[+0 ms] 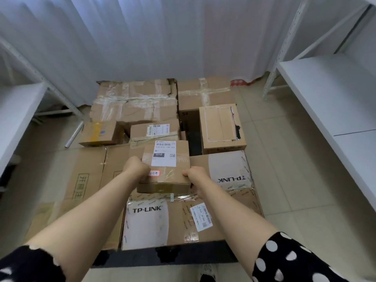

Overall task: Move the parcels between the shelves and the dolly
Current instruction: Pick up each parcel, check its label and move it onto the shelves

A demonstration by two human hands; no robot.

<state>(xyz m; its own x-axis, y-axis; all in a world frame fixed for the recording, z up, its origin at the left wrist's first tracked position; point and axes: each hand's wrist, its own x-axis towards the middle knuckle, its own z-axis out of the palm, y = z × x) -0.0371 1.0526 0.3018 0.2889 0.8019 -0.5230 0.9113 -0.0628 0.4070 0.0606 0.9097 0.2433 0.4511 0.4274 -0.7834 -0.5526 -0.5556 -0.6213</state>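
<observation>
I hold a small cardboard parcel (165, 169) with a white shipping label and a pink sticker over the loaded dolly (162, 258). My left hand (136, 167) grips its left side and my right hand (195, 176) grips its right side. Below it lie several taped cardboard parcels, among them two TP-LINK boxes (154, 222) (230, 171), a flat box with a torn edge (221, 127) and large taped boxes at the back (134, 102). A dark gap (192, 129) shows between the boxes.
White metal shelves stand on both sides: a left shelf (18, 110) and a right shelf (333, 94), both bare where visible. A white curtain (152, 37) hangs behind the dolly. A roll of clear film (74, 134) lies on the tiled floor at the left.
</observation>
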